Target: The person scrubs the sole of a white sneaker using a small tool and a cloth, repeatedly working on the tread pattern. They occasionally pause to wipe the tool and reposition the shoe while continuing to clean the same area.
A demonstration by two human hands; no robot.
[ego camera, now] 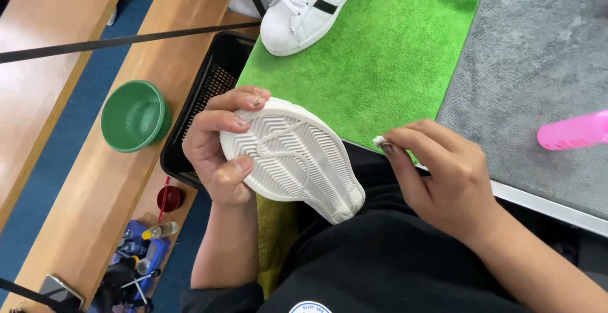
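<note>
My left hand [218, 151] grips a white sneaker [294, 158] turned sole-up over my lap, fingers curled over its toe end and thumb pressed on the ridged sole. My right hand [443, 177] is just right of the shoe's heel, with a small white piece [380, 141] pinched between its fingertips; what the piece is cannot be told. A second white sneaker with black stripes [310, 6] rests upright on the green towel [392, 53] at the top.
A grey mat [538, 78] lies right of the towel, with a pink bottle [573, 130] on it. A black mesh basket [209, 91] sits left of the towel. A green bowl [134, 116] stands on a wooden bench. Small bottles and tools [142, 256] lie lower left.
</note>
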